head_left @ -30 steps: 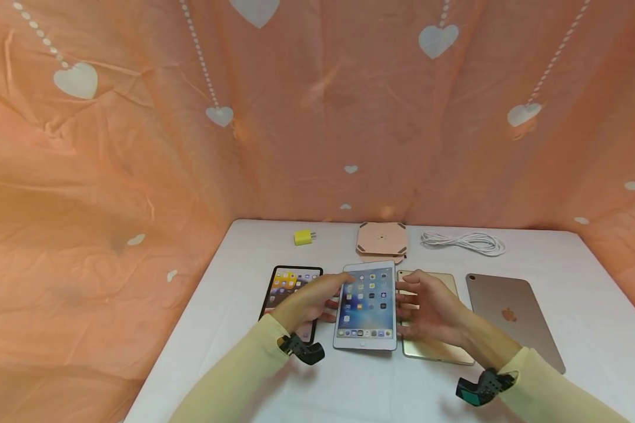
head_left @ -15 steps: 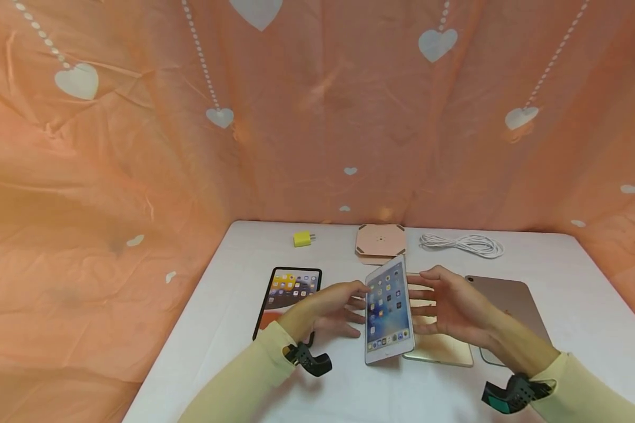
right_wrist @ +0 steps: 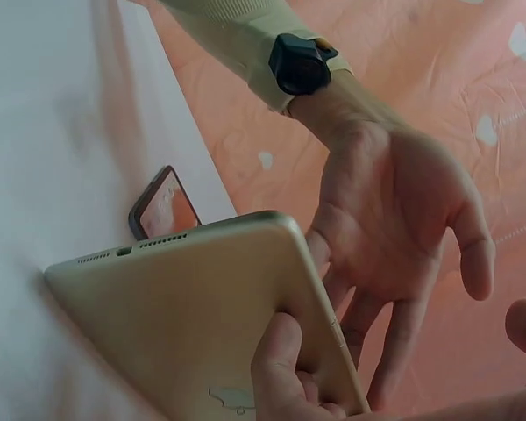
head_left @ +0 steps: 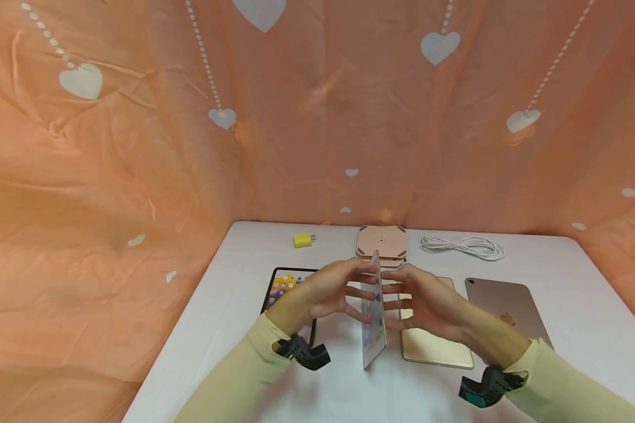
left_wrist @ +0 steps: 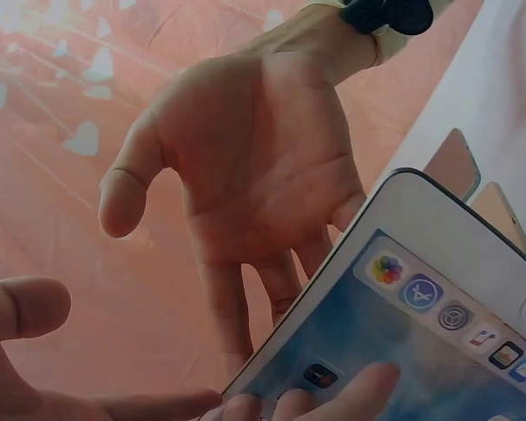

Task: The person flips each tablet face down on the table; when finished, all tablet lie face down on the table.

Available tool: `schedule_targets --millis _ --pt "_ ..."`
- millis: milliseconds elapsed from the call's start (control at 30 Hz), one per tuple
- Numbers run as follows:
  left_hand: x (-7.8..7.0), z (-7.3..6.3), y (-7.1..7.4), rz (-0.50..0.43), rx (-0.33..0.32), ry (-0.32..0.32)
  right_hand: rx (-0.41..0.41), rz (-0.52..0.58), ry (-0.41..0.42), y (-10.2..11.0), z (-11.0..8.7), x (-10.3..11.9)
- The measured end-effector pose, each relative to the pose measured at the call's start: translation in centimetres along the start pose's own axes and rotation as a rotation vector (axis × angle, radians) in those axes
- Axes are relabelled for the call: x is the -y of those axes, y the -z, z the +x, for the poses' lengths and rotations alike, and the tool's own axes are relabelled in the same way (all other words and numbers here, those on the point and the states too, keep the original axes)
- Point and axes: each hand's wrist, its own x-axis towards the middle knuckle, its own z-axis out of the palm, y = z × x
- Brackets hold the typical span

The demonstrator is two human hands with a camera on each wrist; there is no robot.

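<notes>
Between both hands, a white-fronted tablet (head_left: 373,338) stands nearly edge-on above the table. Its lit screen (left_wrist: 403,351) faces my left hand (head_left: 336,288), whose fingers lie straight across it with the thumb apart near the upper edge. Extended fingers of my right hand (head_left: 431,302) touch the gold back (right_wrist: 167,307), which bears an apple logo. In the right wrist view, that hand's thumb stays off the tablet. A black-framed tablet (head_left: 286,284) with a lit screen lies partly hidden under my left arm. Beside my right hand, a gold tablet (head_left: 436,348) lies face down.
A grey-brown tablet (head_left: 500,294) lies face down at the right, partly behind the right forearm. Along the back of the white table (head_left: 328,388) are a yellow charger plug (head_left: 303,239), a pink square stand (head_left: 382,241) and a coiled white cable (head_left: 468,247).
The tablet has turned from facing the head camera to nearly edge-on, first shifting right, then slightly back left. My left thumb has moved off the screen's front, and both hands have followed it.
</notes>
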Motion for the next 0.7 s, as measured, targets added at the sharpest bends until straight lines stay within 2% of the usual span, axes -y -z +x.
schedule_targets --millis 200,367,533,700 --pt "-0.3 -1.0 1.0 -0.023 -0.031 0.005 -0.001 0.012 0.017 -1.3 1.0 0.1" --pt "-0.3 -2.0 1.9 -0.020 -0.061 0.009 0.022 0.012 -0.003 -1.7 1.9 -0.1" --pt "0.0 -3.0 3.0 -0.013 -0.084 0.013 0.043 0.014 -0.051 -1.1 2.7 -0.9" --pt "0.4 -4.0 4.3 0.022 -0.112 0.015 0.002 0.058 -0.124 0.2 3.5 -2.6"
